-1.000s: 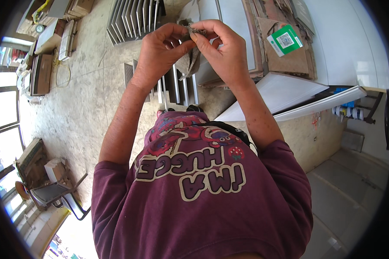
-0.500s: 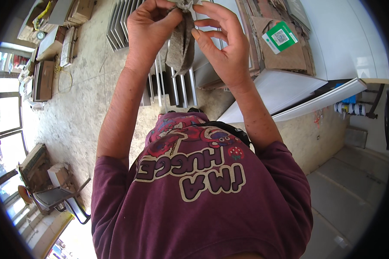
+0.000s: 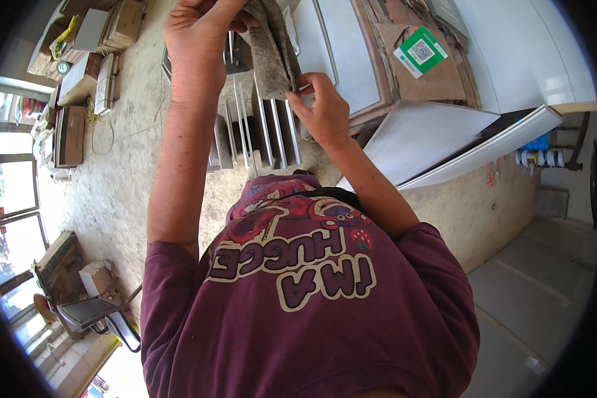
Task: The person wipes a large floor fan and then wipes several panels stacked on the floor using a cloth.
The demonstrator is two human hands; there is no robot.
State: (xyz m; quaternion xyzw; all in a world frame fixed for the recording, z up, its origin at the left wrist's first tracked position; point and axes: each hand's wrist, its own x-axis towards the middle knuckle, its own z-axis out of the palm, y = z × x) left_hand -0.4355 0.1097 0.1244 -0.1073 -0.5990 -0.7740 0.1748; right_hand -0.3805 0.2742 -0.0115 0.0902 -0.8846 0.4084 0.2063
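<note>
A worn grey-brown cloth (image 3: pixel 270 63) hangs folded between my two hands at the top of the view. My left hand (image 3: pixel 202 33) is closed on its upper part, fingers bent round the fabric; the cloth's top end runs out of the picture. Lower down, my right hand (image 3: pixel 322 109) pinches the cloth's right edge near its bottom corner between thumb and fingers. Beneath the cloth, several flat panels (image 3: pixel 272 136) stand on edge in a row, with narrow gaps between them.
To the right lies a stack with brown cardboard (image 3: pixel 418 83) and a green card (image 3: pixel 421 52) on top. White panels (image 3: pixel 431 136) lean beside it. Cartons (image 3: pixel 83 79) stand along the left, and a chair (image 3: pixel 89 308) is at the lower left on the concrete floor (image 3: pixel 123 186).
My right hand has moved down from the cloth's top to its lower right edge. My left hand has shifted up and left, and the cloth now hangs longer and more spread.
</note>
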